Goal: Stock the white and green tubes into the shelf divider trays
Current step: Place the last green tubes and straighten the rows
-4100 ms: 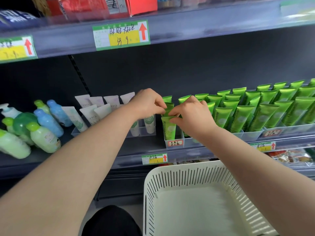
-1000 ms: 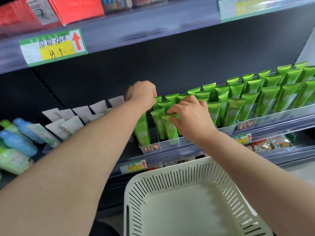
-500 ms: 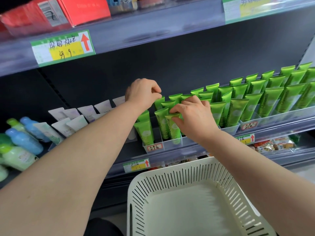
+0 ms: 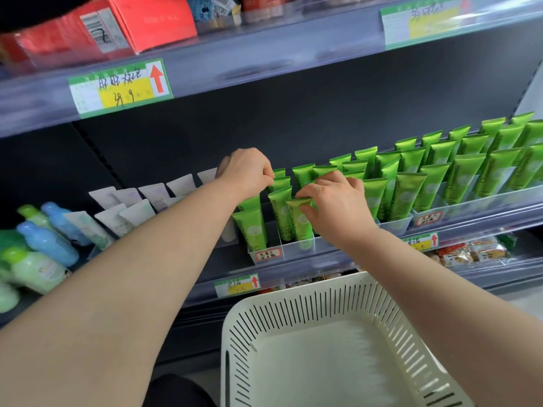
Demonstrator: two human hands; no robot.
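Observation:
Rows of green tubes (image 4: 458, 174) stand cap-down in clear divider trays (image 4: 293, 249) along the middle shelf. White tubes (image 4: 138, 212) lean in a tray to the left. My right hand (image 4: 335, 207) pinches the crimped top of a front green tube (image 4: 301, 221) in the leftmost green tray. My left hand (image 4: 246, 171) reaches further back, its curled fingers gripping the top of a green tube (image 4: 279, 183) in the row behind. Another green tube (image 4: 251, 227) stands in the tray's left lane, below my left wrist.
A white slotted basket (image 4: 293, 318) sits below the shelf, under my right forearm; no tubes show in it. Blue and green bottles (image 4: 44, 245) lie at the far left. Price tags hang on the shelf edges. Red boxes (image 4: 117, 24) fill the upper shelf.
Over the last second both hands stayed on the tubes in the leftmost green tray, with small shifts of the fingers. The view drifted slightly.

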